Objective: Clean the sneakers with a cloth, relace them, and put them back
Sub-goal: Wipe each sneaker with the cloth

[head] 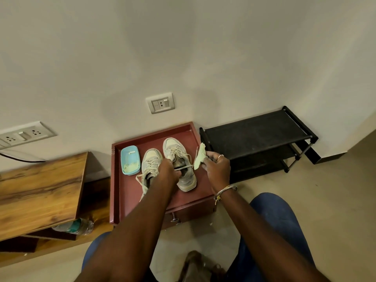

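Head view: 2 worn white sneakers sit side by side on the maroon desk [189,202], toes pointing at the wall. The left grip [168,171] is curled over the mouth of the right sneaker [173,147], pinching a lace [184,167] that runs taut across the opening toward the cloth [200,157]. The right grip [215,167] is closed on that pale yellow-green cloth and holds it up just beside the same sneaker; can't tell if they touch. The left sneaker [151,157] has loose laces, with 1 end trailing toward the desk's near edge. A blue tub [130,153] with some pale stuff in it sits on the desk just left of that sneaker. A black rack [258,137] stands right beside the desk, against the wall. There's a socket [160,102] on the wall above the desk.
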